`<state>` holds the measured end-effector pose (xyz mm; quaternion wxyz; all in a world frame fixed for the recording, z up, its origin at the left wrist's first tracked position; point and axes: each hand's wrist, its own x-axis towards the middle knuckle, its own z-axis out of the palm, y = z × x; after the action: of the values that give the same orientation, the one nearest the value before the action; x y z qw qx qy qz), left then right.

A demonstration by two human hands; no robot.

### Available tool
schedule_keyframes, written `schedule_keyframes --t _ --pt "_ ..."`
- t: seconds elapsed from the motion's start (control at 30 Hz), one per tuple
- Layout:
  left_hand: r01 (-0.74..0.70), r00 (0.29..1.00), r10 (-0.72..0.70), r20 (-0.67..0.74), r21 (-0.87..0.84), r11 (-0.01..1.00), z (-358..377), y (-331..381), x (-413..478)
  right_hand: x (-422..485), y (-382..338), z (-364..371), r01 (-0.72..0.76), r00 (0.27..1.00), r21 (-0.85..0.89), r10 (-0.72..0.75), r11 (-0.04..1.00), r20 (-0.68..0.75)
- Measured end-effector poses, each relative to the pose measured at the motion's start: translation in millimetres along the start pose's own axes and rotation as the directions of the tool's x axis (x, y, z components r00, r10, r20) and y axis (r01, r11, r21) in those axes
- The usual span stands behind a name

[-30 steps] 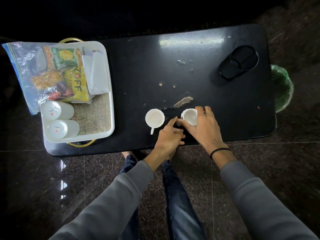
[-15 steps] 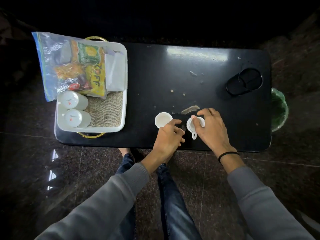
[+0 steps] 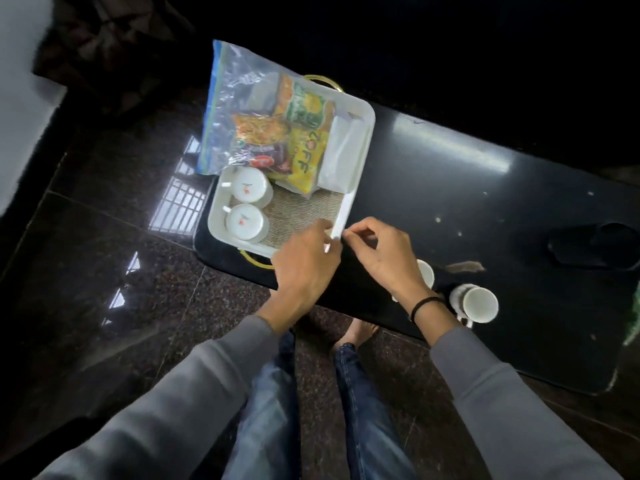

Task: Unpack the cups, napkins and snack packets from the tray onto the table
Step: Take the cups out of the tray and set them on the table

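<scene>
The white tray sits on the left end of the black table. It holds two upturned white cups, a clear zip bag of snack packets and folded white napkins. Two more white cups stand on the table near its front edge: one in plain sight, the other half hidden behind my right wrist. My left hand hovers over the tray's near right corner, holding nothing. My right hand is just beside that corner's rim, fingers loosely curled and empty.
A burlap mat lines the tray floor. A black ring-shaped object lies at the table's right end, and a green-lined bin shows at the right edge. Crumbs and a smear mark the tabletop. My legs are below the table edge.
Both hands have let go of the two cups on the table and moved left to the tray's near right corner. The view has swung left.
</scene>
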<state>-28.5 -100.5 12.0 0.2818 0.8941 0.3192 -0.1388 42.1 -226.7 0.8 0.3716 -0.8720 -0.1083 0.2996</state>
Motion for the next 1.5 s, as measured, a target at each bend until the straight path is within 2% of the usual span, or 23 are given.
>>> schedule_keyframes --t 0.17,0.27,0.47,0.6,0.77,1.03,1.2,1.3,1.37,1.43,1.5 --pt "0.061 0.988 -0.015 -0.155 0.294 0.954 -29.3 -74.7 32.8 36.3 -38.2 68.5 -0.103 0.977 0.131 0.076 0.986 0.197" --pt "0.098 0.991 -0.068 -0.116 0.279 0.955 -37.2 -101.8 48.4 52.3 -53.7 99.8 -0.127 0.962 0.136 0.089 0.983 0.258" --pt "0.007 0.995 0.026 -0.094 0.336 0.942 -33.1 -116.9 53.3 63.6 -61.6 123.3 -0.23 0.948 0.249 0.158 0.941 0.277" --pt "0.05 0.997 -0.033 -0.074 0.245 0.968 -29.8 -127.6 54.3 66.2 -56.1 122.5 -0.216 0.95 0.214 0.155 0.953 0.27" --pt "0.037 0.994 -0.02 -0.109 0.153 0.988 -26.5 -129.3 52.0 65.0 -52.8 119.0 -0.225 0.948 0.254 0.151 0.941 0.28" --pt "0.094 0.984 -0.092 -0.152 0.005 0.996 -29.8 -110.3 32.1 50.3 -48.8 95.0 -0.133 0.967 0.193 0.085 0.972 0.24" --pt "0.12 0.977 -0.149 -0.156 -0.176 0.977 -26.0 -81.9 17.4 34.2 -38.3 62.9 -0.067 0.984 0.201 0.031 0.977 0.178" --pt "0.179 0.977 -0.21 -0.029 -0.419 0.89 -24.5 -61.4 14.2 24.8 -28.4 37.1 -0.069 0.985 0.239 0.028 0.969 0.171" --pt "0.257 0.965 -0.23 0.127 -0.636 0.728 -22.6 -44.6 14.2 20.7 -19.4 18.1 -0.079 0.983 0.306 0.022 0.949 0.184" --pt "0.329 0.944 -0.218 0.247 -0.731 0.597 -16.1 -26.6 17.2 18.6 -8.1 -1.0 -0.1 0.976 0.372 0.018 0.923 0.216" --pt "0.405 0.914 -0.204 0.352 -0.752 0.519 -6.8 -8.7 22.2 17.5 2.5 -17.6 -0.115 0.967 0.417 0.005 0.902 0.255"
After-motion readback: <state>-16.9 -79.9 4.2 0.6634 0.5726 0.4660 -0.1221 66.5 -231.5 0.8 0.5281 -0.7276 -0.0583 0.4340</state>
